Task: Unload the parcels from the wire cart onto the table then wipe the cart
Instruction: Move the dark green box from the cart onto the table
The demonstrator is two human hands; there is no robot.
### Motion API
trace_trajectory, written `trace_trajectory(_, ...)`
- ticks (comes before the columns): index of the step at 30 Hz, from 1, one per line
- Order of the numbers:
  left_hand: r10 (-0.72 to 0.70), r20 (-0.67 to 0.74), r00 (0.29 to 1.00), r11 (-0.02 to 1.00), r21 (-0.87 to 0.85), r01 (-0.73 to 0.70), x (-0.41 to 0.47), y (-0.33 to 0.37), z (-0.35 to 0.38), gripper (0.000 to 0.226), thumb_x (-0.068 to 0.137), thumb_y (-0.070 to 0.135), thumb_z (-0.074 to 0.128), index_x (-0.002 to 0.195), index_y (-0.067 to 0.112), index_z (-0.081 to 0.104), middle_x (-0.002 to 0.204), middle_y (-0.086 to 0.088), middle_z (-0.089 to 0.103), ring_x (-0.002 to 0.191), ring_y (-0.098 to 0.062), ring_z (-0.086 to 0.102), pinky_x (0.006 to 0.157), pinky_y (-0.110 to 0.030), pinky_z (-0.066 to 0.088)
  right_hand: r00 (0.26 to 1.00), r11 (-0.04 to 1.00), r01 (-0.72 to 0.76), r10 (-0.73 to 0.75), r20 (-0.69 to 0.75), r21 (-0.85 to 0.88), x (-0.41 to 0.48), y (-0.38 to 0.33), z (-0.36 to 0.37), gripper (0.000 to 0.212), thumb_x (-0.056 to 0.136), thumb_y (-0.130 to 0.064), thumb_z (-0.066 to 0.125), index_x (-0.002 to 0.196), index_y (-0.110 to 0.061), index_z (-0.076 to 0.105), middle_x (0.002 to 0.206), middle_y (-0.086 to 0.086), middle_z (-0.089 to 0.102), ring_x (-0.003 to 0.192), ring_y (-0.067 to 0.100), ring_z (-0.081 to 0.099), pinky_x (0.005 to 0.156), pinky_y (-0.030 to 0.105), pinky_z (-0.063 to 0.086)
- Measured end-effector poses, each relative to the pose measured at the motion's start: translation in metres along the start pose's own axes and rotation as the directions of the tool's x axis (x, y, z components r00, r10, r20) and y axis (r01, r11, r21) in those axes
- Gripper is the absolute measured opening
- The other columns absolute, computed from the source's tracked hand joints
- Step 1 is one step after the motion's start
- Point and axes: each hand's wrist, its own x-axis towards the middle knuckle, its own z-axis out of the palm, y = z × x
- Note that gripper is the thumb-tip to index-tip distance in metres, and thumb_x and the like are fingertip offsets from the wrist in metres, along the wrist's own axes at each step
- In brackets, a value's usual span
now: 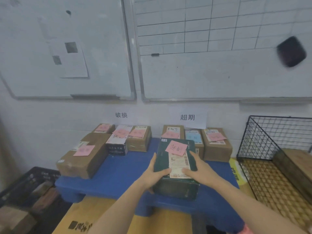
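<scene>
- Both hands hold the green parcel [175, 159] over the blue worktop [118, 168]: left hand [156, 173] and right hand [200, 169] each have their grip clamped on a near side of it.
- The parcel sits just in front of the three boxes under the right sign [187, 117]; whether it rests fully on the worktop I cannot tell.
- Seven other parcels already lie on the worktop, in two groups.
- The cart [263, 149], right of the worktop, seems to keep at least one brown box [297, 164].
- Judging by this, unloading is nearly done; wiping has not started.

Soft even light, blurred warped edges
</scene>
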Motion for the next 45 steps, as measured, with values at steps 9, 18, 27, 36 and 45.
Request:
trace_trajectory(9, 0.018, 0.066, 0.998, 0.997, 0.072, -0.023, 0.026, -0.015, -0.01, 0.117, 0.071, 0.049, 0.079, 0.15, 0.044, -0.008, 0.137, 0.012, 0.045, 0.127, -0.017, 0.047, 0.109, -0.044, 0.039, 0.998, 0.997, -0.055, 0.057, 0.02, -0.05, 0.015, 0.008, 0.016, 0.075, 0.09, -0.027, 0.065, 0.15, -0.021, 0.02, 0.143, 0.002, 0.046, 0.128, 0.017, 0.046, 0.084, 0.017, 0.035)
trace_trajectory(18, 0.02, 0.104, 0.994, 0.991, 0.128, -0.033, 0.033, -0.014, -0.012, 0.109, 0.077, 0.045, 0.076, 0.15, 0.042, -0.004, 0.13, 0.011, 0.045, 0.121, -0.015, 0.05, 0.106, -0.041, 0.042, 0.994, 0.991, -0.101, 0.103, 0.024, -0.084, 0.017, 0.009, 0.017, 0.084, 0.088, -0.039, 0.065, 0.152, -0.015, 0.016, 0.15, 0.006, 0.036, 0.134, 0.019, 0.04, 0.103, 0.027, 0.035)
trace_trajectory(27, 0.154, 0.053, 0.987, 0.947, 0.278, -0.163, 0.024, 0.026, -0.017, 0.09, 0.086, 0.04, 0.068, 0.152, 0.032, 0.009, 0.148, 0.008, 0.036, 0.128, -0.016, 0.046, 0.101, -0.028, 0.038, 0.998, 0.996, -0.049, 0.046, -0.039, -0.072, 0.007, -0.013, -0.009, 0.064, 0.091, -0.03, 0.063, 0.145, -0.016, 0.031, 0.144, 0.002, 0.044, 0.12, 0.01, 0.044, 0.085, 0.016, 0.032)
trace_trajectory(36, 0.395, 0.087, 0.915, 0.717, 0.594, -0.366, 0.023, 0.095, -0.011, 0.073, 0.091, 0.04, 0.06, 0.151, 0.017, 0.026, 0.156, 0.0, 0.027, 0.143, -0.018, 0.027, 0.113, -0.034, 0.022, 0.99, 0.98, -0.007, -0.021, -0.142, -0.199, -0.012, -0.033, -0.047, 0.09, 0.083, -0.044, 0.067, 0.152, -0.019, 0.016, 0.154, 0.003, 0.029, 0.139, 0.022, 0.033, 0.11, 0.035, 0.033)
trace_trajectory(45, 0.497, 0.169, 0.851, 0.7, 0.502, -0.509, 0.013, 0.153, 0.069, 0.069, 0.092, 0.031, 0.062, 0.15, 0.019, 0.028, 0.153, 0.002, 0.033, 0.135, -0.018, 0.04, 0.104, -0.027, 0.033, 0.928, 0.964, -0.063, -0.039, -0.37, -0.259, -0.082, -0.009, -0.141, 0.082, 0.088, -0.034, 0.067, 0.152, -0.016, 0.018, 0.152, 0.007, 0.032, 0.138, 0.022, 0.035, 0.104, 0.025, 0.029)
